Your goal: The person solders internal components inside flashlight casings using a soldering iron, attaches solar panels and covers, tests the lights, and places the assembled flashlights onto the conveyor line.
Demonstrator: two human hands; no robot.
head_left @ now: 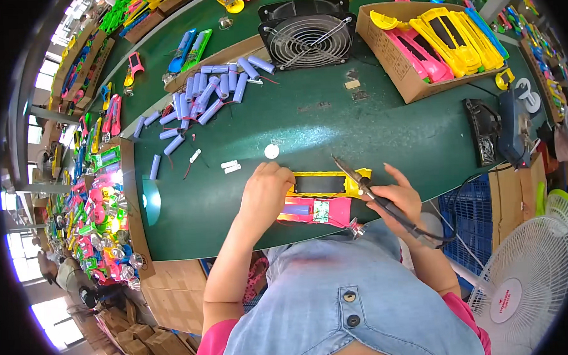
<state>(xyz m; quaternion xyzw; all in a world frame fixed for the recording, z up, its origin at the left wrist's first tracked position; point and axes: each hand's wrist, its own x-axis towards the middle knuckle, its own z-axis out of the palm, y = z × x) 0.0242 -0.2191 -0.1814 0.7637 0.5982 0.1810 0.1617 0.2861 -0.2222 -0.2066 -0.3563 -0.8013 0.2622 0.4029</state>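
Note:
My right hand (pixel 402 201) grips a soldering iron (pixel 385 205), its index finger raised off the handle. The iron's tip points up and left, above the right part of a yellow plastic casing (pixel 321 174). Just below lies a pink flashlight casing (pixel 340 212), holding a violet battery cell (pixel 296 209) and a small green circuit board (pixel 321 211). A silvery lamp head (pixel 357 227) sits at its right end. My left hand (pixel 266 190) is closed, fingers curled over the left ends of both casings; its fingertips are partly hidden.
Violet battery cells (pixel 200 96) lie piled at the far left. Small white parts (pixel 231 167) and a white disc (pixel 271 151) rest nearby. A black metal fan (pixel 307 39) stands at the back, beside a cardboard box (pixel 386 55) of coloured casings. A white fan (pixel 519 282) stands right.

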